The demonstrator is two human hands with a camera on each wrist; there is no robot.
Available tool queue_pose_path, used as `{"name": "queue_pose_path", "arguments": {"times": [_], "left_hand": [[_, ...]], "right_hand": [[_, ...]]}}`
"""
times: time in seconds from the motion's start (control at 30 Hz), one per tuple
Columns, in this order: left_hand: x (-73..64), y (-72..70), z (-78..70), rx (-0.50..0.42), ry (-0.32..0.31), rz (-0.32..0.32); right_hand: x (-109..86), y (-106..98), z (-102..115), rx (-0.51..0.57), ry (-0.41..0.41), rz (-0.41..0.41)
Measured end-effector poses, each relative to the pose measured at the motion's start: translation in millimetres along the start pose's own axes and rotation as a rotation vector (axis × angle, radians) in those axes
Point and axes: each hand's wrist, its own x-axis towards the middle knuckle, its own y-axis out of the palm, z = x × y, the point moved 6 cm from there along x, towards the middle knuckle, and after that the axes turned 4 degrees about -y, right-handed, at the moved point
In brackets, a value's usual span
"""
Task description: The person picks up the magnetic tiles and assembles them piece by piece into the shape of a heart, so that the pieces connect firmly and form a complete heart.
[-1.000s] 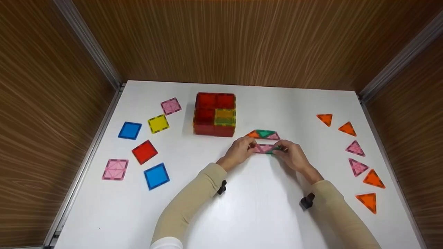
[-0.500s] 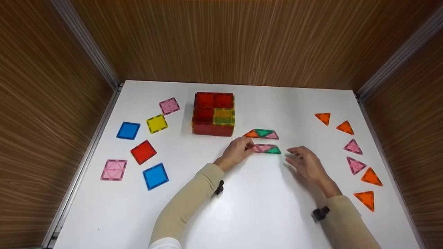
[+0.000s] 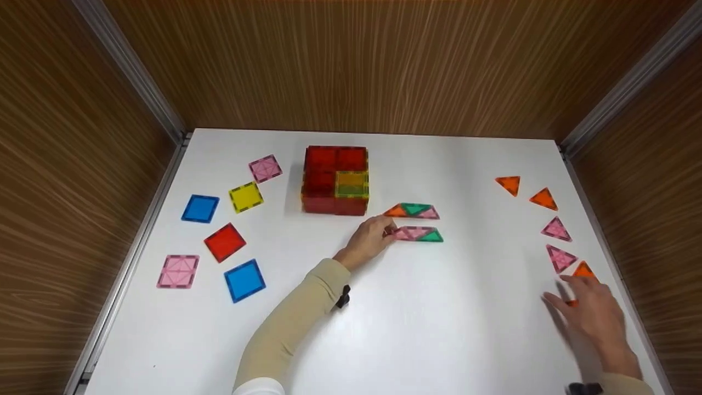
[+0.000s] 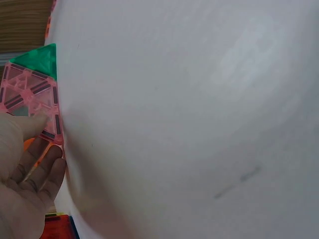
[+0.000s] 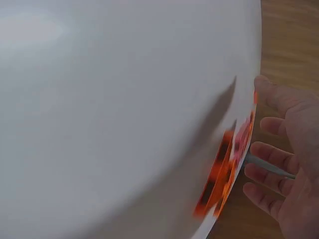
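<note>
1. Evidently, as the head view shows it, everything on the bench [image 3: 417, 334] is spread around the red box [image 3: 320, 189]. To the right of the box and nearer the person, the left hand [image 3: 366, 241] pinches one end of the pink-and-green strip [image 3: 417, 234], the end closest to the box, probably to keep its joined pieces steady. The orange-green-pink strip [image 3: 414, 212] lies beyond it, just beside the box's near right corner, roughly parallel but apart. Well to the right of the box, the right hand [image 3: 595, 312] is spread over an orange triangle [image 3: 572, 303], of which only a sliver shows. The other triangles [image 3: 561, 258] trail away past that hand, while the square tiles [image 3: 225, 242] lie left of the box (sorted by shape, it seems, so each kind is easy to find).

2. From the left wrist, the thumb lies on the strip's pink part, with the other fingers loosely bent beside it; the grip looks light, perhaps to avoid breaking the joins. The green end points away from the red box.

3. From the right wrist, the fingers stand wide apart, holding nothing visible. Orange pieces are near the hand; whether it touches any, I cannot tell.
</note>
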Motion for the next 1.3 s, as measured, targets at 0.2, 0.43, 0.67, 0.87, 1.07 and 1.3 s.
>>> {"name": "queue_pose_path", "arguments": {"times": [0.2, 0.43, 0.67, 0.87, 1.07, 1.3], "left_hand": [[-1.3, 0.6, 0.0, -0.005, -0.010, 0.014], [-1.6, 0.3, -1.4, 0.000, 0.014, 0.018], [-3.7, -2.1, 0.4, -0.018, 0.007, 0.009], [-4.2, -5.1, 2.4, -0.031, 0.012, 0.012], [-3.4, -5.6, 5.0, -0.032, 0.013, 0.021], [-3.0, -4.8, 4.1, -0.029, 0.002, 0.021]], "right_hand": [[-19.3, 4, -33, -0.025, 0.116, 0.097], [-22.6, 4, -46, -0.023, 0.154, 0.159], [-25.6, 1, -51, -0.014, 0.150, 0.161], [-21.4, 5, -37, 0.080, 0.117, 0.145], [-7.1, 17, 12, 0.218, 0.048, 0.218], [19.6, 29, 95, 0.235, -0.182, 0.160]]}}
